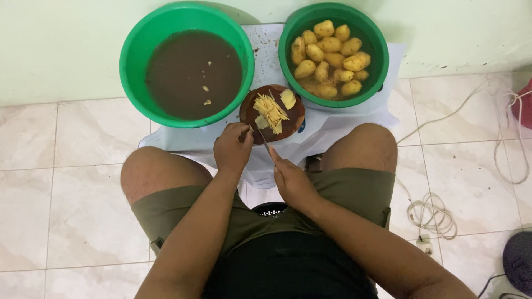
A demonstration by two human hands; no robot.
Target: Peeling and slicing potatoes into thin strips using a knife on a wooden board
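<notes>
We sat low over a small round wooden board [288, 119] in the upper middle of the frame, between two green basins. On it lay a heap of thin potato strips [270, 109] and an uncut potato piece [287, 98]. We judged them wet, slippery and easily snapped, best pinned from above near the cut end. Our left hand [233, 150] curled shut at the board's near edge; what it pressed we could not tell. Our right hand [292, 180] was clamped on a knife [265, 142], blade angled toward the board.

glossy plastic basins [138, 55], wooden board [293, 119]
</notes>
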